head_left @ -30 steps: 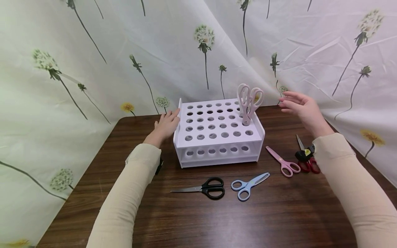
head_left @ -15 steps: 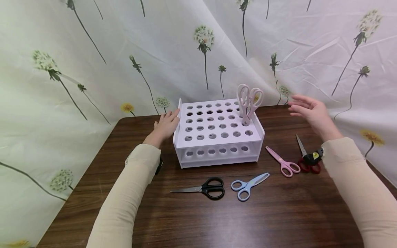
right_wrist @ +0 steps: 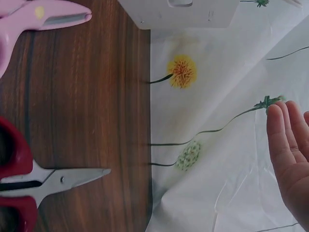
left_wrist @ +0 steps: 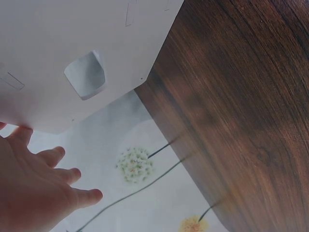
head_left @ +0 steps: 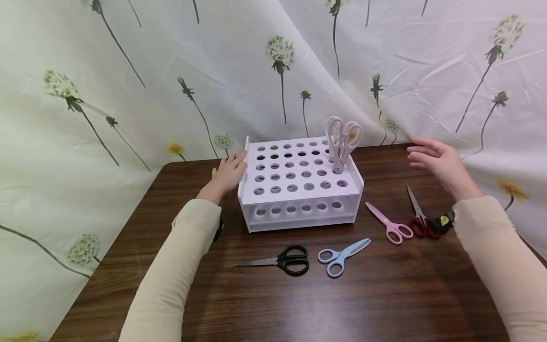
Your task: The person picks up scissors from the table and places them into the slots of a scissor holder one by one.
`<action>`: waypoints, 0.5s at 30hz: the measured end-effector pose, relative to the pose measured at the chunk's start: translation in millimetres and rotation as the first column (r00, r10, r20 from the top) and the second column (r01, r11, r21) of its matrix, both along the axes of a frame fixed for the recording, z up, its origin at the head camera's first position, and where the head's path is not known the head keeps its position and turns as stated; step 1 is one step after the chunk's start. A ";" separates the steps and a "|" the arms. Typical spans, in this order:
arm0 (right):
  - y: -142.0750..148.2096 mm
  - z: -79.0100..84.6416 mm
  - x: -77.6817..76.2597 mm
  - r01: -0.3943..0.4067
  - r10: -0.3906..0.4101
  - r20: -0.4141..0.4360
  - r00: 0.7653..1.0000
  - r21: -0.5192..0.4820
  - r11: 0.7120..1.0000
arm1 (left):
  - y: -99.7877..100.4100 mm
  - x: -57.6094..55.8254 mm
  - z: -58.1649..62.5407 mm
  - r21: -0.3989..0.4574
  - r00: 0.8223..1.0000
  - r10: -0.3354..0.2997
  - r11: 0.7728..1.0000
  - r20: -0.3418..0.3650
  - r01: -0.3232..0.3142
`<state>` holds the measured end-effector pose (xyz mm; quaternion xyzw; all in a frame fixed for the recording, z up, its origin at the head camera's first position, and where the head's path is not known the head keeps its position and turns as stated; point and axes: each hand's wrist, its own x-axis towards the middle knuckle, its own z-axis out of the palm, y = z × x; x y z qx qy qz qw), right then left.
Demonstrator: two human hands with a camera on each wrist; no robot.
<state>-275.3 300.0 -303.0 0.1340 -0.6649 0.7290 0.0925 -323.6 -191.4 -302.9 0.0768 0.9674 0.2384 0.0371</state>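
A white rack (head_left: pixel 318 192) full of round holes stands at the back of the table. My left hand (head_left: pixel 228 175) touches its left side panel, fingers loosely spread; the left wrist view shows a fingertip at the panel's edge. Pale pink scissors (head_left: pixel 339 161) stand in a hole at the rack's right side, handles up. My right hand (head_left: pixel 446 166) is raised to the right of the rack, holding nothing, its fingers extended and slightly bent. Below it lie red-handled scissors (right_wrist: pixel 21 152), blades pointing to the back, with pink scissors (head_left: pixel 384 219) beside them.
Black-handled scissors (head_left: pixel 283 261) and light blue scissors (head_left: pixel 343 253) lie on the brown wooden table (head_left: pixel 256 304) in front of the rack. A white flowered cloth (head_left: pixel 239 71) hangs behind the table's back edge.
My right hand has moved right and a little down, away from the rack, staying empty. My left hand, the rack and the scissors have stayed in place.
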 end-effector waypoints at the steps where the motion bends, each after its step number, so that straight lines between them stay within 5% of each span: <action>1: 1.4 -0.8 0.4 0.004 -0.004 0.001 1.000 0.011 1.000 | -0.2 -0.1 0.1 0.001 1.000 -0.001 1.000 0.003 0.001; 15: 16.4 -12.0 6.2 0.043 -0.046 0.024 0.999 0.119 0.992 | -0.3 0.2 0.3 0.004 1.000 0.000 1.000 0.013 0.000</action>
